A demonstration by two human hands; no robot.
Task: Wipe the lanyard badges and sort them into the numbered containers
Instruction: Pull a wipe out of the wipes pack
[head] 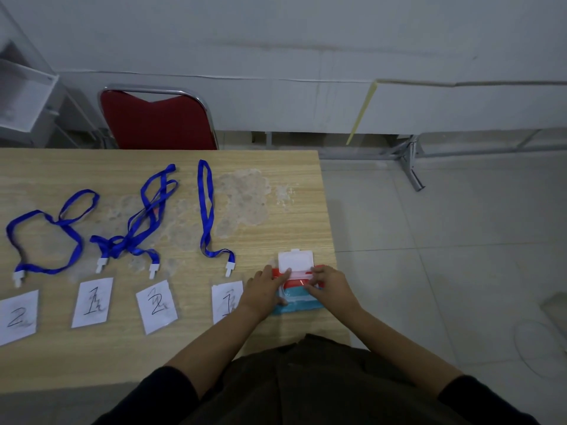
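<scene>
Wood-grain tabletop (pixel 92 357) runs out in front of me, and nearest on it, by the right edge, sits the wet-wipe pack (pixel 296 297) with its white flip lid (pixel 295 261) standing open. My left hand (pixel 266 289) lies on the pack's left side, fingers flat and pressing, I judge to pin it so it won't lift when a wipe comes out. My right hand (pixel 329 286) is at the opening with fingertips bent toward it; whether they already pinch a wipe I cannot tell, since no sheet shows.

Just left of my left wrist lies the nearest badge (pixel 225 299), marked 1 and partly hidden by my arm. Further left in the same row are a badge marked 2 (pixel 156 306), another marked 1 (pixel 92 302), and a last 2 (pixel 18 317). None has been picked up, so wiping seems not yet begun.

Beyond them their blue lanyards (pixel 208 210) trail away; the two middle straps are tangled and may drag each other when lifted. Pale blotches (pixel 242 197) mark the table farther on. No numbered containers are visible. Past the far edge stands a red chair (pixel 156 121).
</scene>
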